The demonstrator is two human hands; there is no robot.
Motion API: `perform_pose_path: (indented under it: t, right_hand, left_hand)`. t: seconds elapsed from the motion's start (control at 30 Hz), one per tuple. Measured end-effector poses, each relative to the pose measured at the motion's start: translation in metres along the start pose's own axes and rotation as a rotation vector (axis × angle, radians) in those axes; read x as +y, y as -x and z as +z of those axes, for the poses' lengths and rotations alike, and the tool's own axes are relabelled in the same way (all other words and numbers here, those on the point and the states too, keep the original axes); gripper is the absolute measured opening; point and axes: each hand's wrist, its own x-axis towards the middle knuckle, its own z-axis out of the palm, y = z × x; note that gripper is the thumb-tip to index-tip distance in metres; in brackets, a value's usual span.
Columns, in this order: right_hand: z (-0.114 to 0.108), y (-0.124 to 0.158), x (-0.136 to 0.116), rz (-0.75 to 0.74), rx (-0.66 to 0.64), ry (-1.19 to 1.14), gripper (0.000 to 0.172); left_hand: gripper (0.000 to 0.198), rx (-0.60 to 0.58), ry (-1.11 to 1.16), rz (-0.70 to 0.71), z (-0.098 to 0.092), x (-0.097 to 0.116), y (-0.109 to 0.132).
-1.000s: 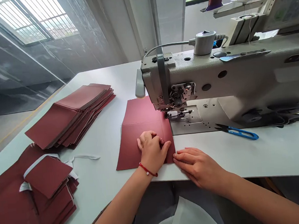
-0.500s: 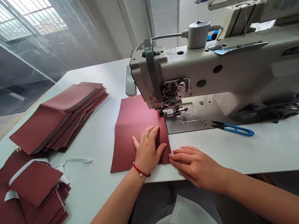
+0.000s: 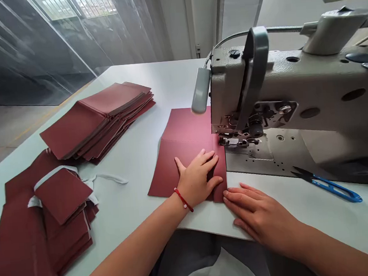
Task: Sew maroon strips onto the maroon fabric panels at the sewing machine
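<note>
A maroon leather-like panel [image 3: 185, 155] with a stitched line across it lies flat under the head of the sewing machine [image 3: 239, 78], its right edge by the presser foot [image 3: 240, 142]. My left hand [image 3: 198, 177], wearing a red bracelet, rests on the panel with fingers spread, pressing from above. At the panel's lower right corner, my right hand [image 3: 260, 210] touches the edge with its fingertips. Those fingers are stretched out and close together, the palm side on the white table. The panel's far right part is hidden behind the machine head.
Folded maroon panels lie in a stack [image 3: 99, 115] at the left back. Nearer, smaller maroon pieces tied with a white strip [image 3: 62, 194] sit on more maroon material [image 3: 23, 248]. Blue thread snips [image 3: 331, 188] lie to the right, by the machine bed [image 3: 256, 160].
The view has turned left and closer, so everything sits further right in the picture. My left little finger is spread wider. Both hands stay at the panel, which has hardly moved under the machine.
</note>
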Motion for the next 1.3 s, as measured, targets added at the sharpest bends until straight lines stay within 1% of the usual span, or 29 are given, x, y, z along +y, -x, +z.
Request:
perform_pose_path:
  t: [0.1,0.27,0.43,0.57,0.7,0.77,0.87,0.93,0.97,1.0,1.1,1.13,1.2,1.3]
  right_hand:
    - [0.001,-0.005,0.005,0.003,0.006,0.005,0.037]
    - [-0.001,-0.014,0.015,0.008,0.034,0.019,0.034]
    - [0.000,-0.022,0.028,0.022,0.061,0.013,0.033]
    - [-0.001,-0.030,0.038,0.027,0.058,0.013,0.034]
    - [-0.003,-0.038,0.049,0.032,0.043,0.025,0.035]
    - [-0.003,-0.041,0.054,0.032,0.045,0.026,0.035]
    - [-0.002,-0.045,0.060,0.039,0.058,0.018,0.034]
    - [-0.002,-0.046,0.061,0.056,0.067,0.020,0.034]
    - [-0.002,-0.046,0.062,0.068,0.070,0.021,0.034]
    - [-0.002,-0.046,0.062,0.081,0.072,0.018,0.035]
    - [-0.004,-0.045,0.064,0.134,0.070,-0.068,0.035]
    - [-0.005,-0.045,0.065,0.164,0.080,-0.125,0.034]
    - [-0.006,-0.044,0.067,0.238,0.130,-0.240,0.031]
    - [-0.008,-0.045,0.069,0.309,0.208,-0.302,0.027]
  left_hand:
    - [0.049,0.003,0.003,0.002,-0.001,-0.003,-0.008]
    - [0.046,-0.028,0.001,-0.010,-0.005,-0.006,-0.024]
    - [0.048,-0.038,-0.003,-0.025,-0.010,-0.009,-0.043]
    - [0.045,-0.006,-0.005,-0.028,-0.011,-0.012,-0.055]
    - [0.030,0.010,-0.019,0.000,-0.011,-0.018,-0.068]
    - [0.023,0.040,-0.015,0.023,-0.011,-0.022,-0.076]
    - [0.021,0.069,-0.033,0.017,-0.008,-0.028,-0.085]
    - [0.022,0.109,-0.061,0.027,-0.006,-0.032,-0.086]
    - [0.020,0.134,-0.068,0.078,-0.004,-0.034,-0.083]
    - [0.019,0.158,-0.063,0.168,-0.003,-0.035,-0.079]
    - [0.021,0.174,-0.021,0.510,0.001,-0.038,-0.062]
    - [0.023,0.174,-0.025,0.589,0.001,-0.039,-0.056]
    - [0.024,0.207,-0.078,0.654,0.002,-0.038,-0.048]
    - [0.030,0.271,-0.153,0.658,0.004,-0.036,-0.046]
